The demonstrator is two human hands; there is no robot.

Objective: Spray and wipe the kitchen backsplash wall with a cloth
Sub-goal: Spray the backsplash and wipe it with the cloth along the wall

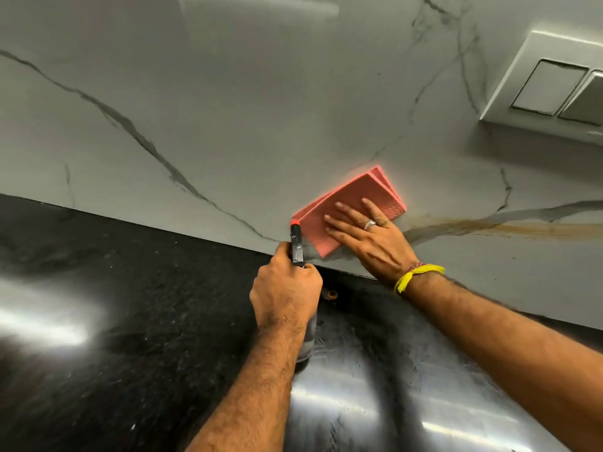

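A folded pink cloth lies flat against the grey marble backsplash wall, low down near the counter. My right hand presses on the cloth with straight, spread fingers. My left hand grips a spray bottle by its neck, just left of the cloth. The bottle's black head with a red nozzle tip points up at the wall, and its body is mostly hidden behind my hand and forearm.
A brownish streak runs along the wall to the right of the cloth. A white switch plate sits on the wall at the upper right. Below the wall lies a glossy black stone counter.
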